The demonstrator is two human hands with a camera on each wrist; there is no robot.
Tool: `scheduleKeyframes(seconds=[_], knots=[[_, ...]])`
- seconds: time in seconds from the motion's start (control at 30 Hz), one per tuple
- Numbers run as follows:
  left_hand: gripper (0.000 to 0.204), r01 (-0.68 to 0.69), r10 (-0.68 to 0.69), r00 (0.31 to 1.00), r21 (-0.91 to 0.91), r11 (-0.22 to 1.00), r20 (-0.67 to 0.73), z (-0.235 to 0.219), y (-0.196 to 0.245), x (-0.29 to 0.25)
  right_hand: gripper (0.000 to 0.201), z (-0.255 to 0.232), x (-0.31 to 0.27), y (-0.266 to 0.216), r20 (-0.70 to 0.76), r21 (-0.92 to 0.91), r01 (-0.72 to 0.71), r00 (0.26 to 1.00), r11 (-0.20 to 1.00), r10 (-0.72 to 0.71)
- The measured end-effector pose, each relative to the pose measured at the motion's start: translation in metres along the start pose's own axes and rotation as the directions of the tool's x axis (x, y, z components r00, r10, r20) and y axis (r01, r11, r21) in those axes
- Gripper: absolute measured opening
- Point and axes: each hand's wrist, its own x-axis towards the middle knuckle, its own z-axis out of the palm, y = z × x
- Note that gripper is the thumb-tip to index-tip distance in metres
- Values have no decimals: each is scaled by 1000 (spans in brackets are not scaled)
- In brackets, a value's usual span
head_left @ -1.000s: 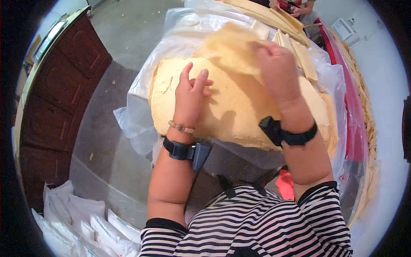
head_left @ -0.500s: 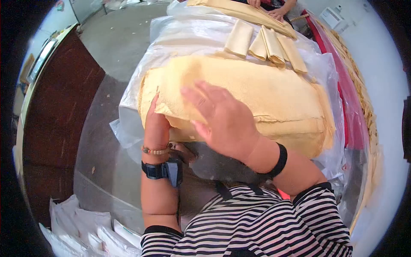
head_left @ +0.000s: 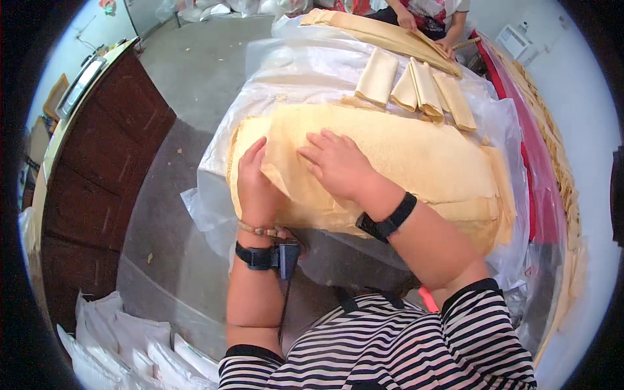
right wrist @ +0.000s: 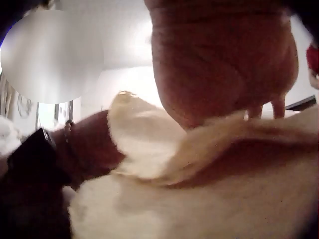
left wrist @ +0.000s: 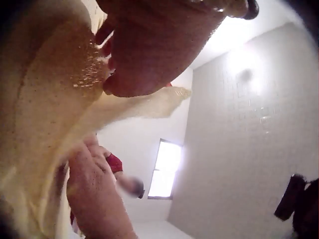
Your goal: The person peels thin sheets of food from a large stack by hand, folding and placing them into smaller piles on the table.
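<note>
Although the left hand's [head_left: 257, 182] grip at the edge of one thin, pale-yellow, fibrous-looking sheet [head_left: 289, 156] cannot be determined, the right hand [head_left: 339, 166] rests upon it, fingers extended, atop one broad yellow stack [head_left: 435, 159]. Smoothing should be light, lest it tear. Beyond lie at least four folded yellow pieces [head_left: 377, 77].

Wrinkled, translucent plastic sheeting [head_left: 292, 71] forms the visible carrying surface and hangs down at the left of the head view; what supports it underneath is hidden; a broad stack of pale yellow sheets [head_left: 416, 156] lies on the plastic at the near side, its edges layered and uneven; just beyond the stack, several folded yellow pieces [head_left: 377, 75] lie in a row, some overlapping; farther off, a long yellow pile [head_left: 364, 27] stretches along the far end; the grey floor [head_left: 188, 71] bears white sacks [head_left: 123, 338] at lower left.
</note>
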Motion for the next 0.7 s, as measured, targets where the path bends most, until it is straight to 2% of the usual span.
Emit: scheduleKeyframes(seconds=[0.03,0.07,0.1,0.13,0.2,0.23,0.27,0.3,0.33,0.37,0.4,0.43,0.47,0.53,0.57,0.6,0.67,0.7], knots=[[41,-49,51,998,107,993,-23,0,8,4,34,1,0,-1,-59,74,-19,998,997,23],[42,-93,103,994,213,973,-41,0,16,6,34,-1,3,4,-22,131,11,1000,991,-8],[41,-77,89,996,390,917,-12,0,24,9,34,-6,6,10,12,189,34,999,981,-37],[40,-95,109,994,427,899,-9,0,27,9,34,-10,8,16,44,248,52,997,967,-65],[38,-131,153,988,498,857,-3,1,31,11,35,-10,12,24,59,512,-100,995,853,81],[37,-173,183,983,483,858,27,2,39,13,36,-10,15,27,84,628,-166,986,761,146],[36,-212,211,976,469,857,56,5,50,17,39,-27,19,22,195,721,-320,945,615,264],[35,-252,239,967,452,856,86,9,58,18,41,-48,21,18,320,775,-459,878,435,356],[36,-248,223,968,350,903,113,15,59,17,44,-73,22,11,453,786,-574,788,230,417],[37,-237,207,968,243,941,143,22,59,14,41,-93,18,5,457,800,-563,796,209,398],[37,-218,194,965,131,967,176,29,59,10,38,-82,16,13,392,778,-537,821,327,416],[37,-74,61,982,66,995,180,32,63,5,35,-62,16,26,324,742,-505,846,441,423],[36,7,-3,993,-27,1000,119,34,61,4,33,-46,16,40,255,692,-469,870,548,423],[34,147,-147,989,-225,963,19,39,54,6,26,-41,12,55,319,645,-547,828,534,461],[30,263,-259,964,-297,918,54,39,49,8,26,-45,8,57,347,643,-570,813,512,468],[29,215,-200,976,-249,944,82,38,45,9,26,-48,6,61,376,639,-592,797,491,472],[26,112,-90,986,-153,982,144,35,36,9,26,-44,3,81,121,711,-441,844,548,522],[25,-130,127,986,30,991,108,43,23,5,25,-43,2,92,-10,732,-360,844,579,537]])
